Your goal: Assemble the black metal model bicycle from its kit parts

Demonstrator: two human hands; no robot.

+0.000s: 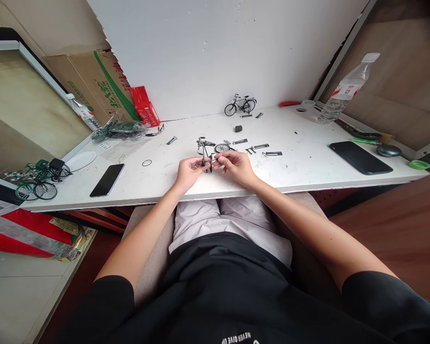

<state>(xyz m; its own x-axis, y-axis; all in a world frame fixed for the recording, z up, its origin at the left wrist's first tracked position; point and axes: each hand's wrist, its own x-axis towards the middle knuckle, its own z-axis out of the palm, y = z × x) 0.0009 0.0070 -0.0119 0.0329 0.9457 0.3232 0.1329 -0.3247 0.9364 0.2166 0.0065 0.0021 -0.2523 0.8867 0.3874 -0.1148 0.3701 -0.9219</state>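
Near the table's front edge, both hands meet at a small black model bicycle frame (205, 152). My left hand (190, 171) pinches its near left end. The fingers of my right hand (235, 166) are closed at its right side, by the pedal area; any small part between them is too small to make out. Just behind my right fingers lies a spoked model wheel (221, 148). Several black bicycle parts (261, 146) are spread to its right. A finished black model bicycle (240, 104) stands upright at the back by the white board.
Green model bicycles (39, 179) stand at far left, near a phone (107, 180). Bagged green parts (120, 130) and a red box (145, 106) lie back left. On the right are a black phone (360, 157) and a water bottle (348, 90). A black block (238, 128) sits mid-table.
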